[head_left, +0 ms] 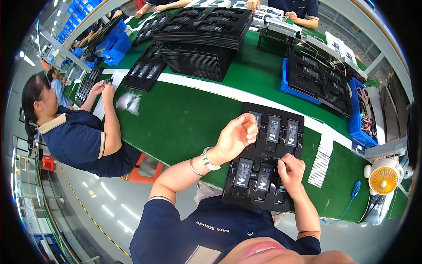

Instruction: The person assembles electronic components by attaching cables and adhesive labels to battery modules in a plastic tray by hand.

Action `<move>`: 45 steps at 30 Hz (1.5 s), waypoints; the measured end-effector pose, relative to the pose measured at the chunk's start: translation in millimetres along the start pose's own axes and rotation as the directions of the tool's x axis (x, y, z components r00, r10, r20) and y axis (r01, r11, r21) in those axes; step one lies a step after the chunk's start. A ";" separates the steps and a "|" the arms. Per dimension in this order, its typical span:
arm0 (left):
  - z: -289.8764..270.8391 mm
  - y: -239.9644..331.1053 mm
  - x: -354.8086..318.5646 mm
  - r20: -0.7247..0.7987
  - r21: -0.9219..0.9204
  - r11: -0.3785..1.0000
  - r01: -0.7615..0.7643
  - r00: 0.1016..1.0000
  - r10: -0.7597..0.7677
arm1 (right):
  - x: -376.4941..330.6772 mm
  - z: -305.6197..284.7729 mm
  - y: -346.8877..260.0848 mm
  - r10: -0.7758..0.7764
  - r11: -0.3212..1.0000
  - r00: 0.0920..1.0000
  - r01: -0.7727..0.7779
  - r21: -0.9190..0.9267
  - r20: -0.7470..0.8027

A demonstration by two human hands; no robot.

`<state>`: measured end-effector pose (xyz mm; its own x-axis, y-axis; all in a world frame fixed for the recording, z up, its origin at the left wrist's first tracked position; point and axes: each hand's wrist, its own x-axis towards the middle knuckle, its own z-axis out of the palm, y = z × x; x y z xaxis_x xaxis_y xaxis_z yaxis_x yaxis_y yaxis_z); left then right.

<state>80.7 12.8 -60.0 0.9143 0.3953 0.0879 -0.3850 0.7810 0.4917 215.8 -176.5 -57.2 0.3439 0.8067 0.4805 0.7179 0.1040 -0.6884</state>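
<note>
Six dark packs [273,129] sit in a black tray [246,203], three in a far row and three in a near one, the far left and near right ones partly covered by the hands. The tray lies at the desk's [176,116] front edge, its near end reaching past that edge toward the person's body. The left hand [237,134] is raised over the tray's left edge, palm partly turned up and fingers half curled; whether its fingertips meet or pinch anything, I cannot tell. The right hand [291,172] is bent over the tray's right edge, by the near row, thumb and fingers drawn in close; what, if anything, lies between them is hidden. Right of the tray, a white dotted strip [322,158] slants toward the front edge. Near the desk's right end are a blue clip [356,189] on a cord and a yellow-and-white fan [383,180]. Behind them, a blue bin [367,125] holds scissors [364,94]. A white band [224,91] crosses the green top; beyond it rises a tall stack [198,64] of black trays. Toward the desk's left end lies some clear film [128,103], near a seated co-worker [79,136] whose hands hold something small and dark.
</note>
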 end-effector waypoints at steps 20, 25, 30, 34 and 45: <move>-2.9 10.0 2.9 -0.058 -0.122 0.989 -0.084 0.995 0.078 | -2.1 8.2 14.0 0.113 0.992 0.994 -0.112 -0.049 0.001; -8.5 11.9 7.1 -0.084 -0.161 0.983 -0.093 0.993 0.080 | -0.4 5.3 15.5 0.095 0.992 0.995 -0.095 -0.081 0.001; -11.6 15.6 8.8 -0.125 -0.235 0.968 -0.092 0.990 0.064 | 0.0 2.4 16.3 0.077 0.994 0.997 -0.078 -0.082 -0.011; -10.7 20.1 6.8 -0.129 -0.270 0.957 -0.110 0.989 0.077 | -0.6 -1.0 15.5 0.083 0.990 0.996 -0.084 -0.114 -0.018; -22.1 34.1 14.5 -0.177 -0.341 0.927 -0.156 0.979 0.099 | -2.2 -0.1 20.3 0.124 0.988 0.992 -0.121 -0.095 0.024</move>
<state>78.0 55.8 -61.1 0.8348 0.5502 -0.0190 -0.5420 0.8275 0.1466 229.6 -176.2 -72.2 0.4153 0.8273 0.3784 0.7251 -0.0499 -0.6868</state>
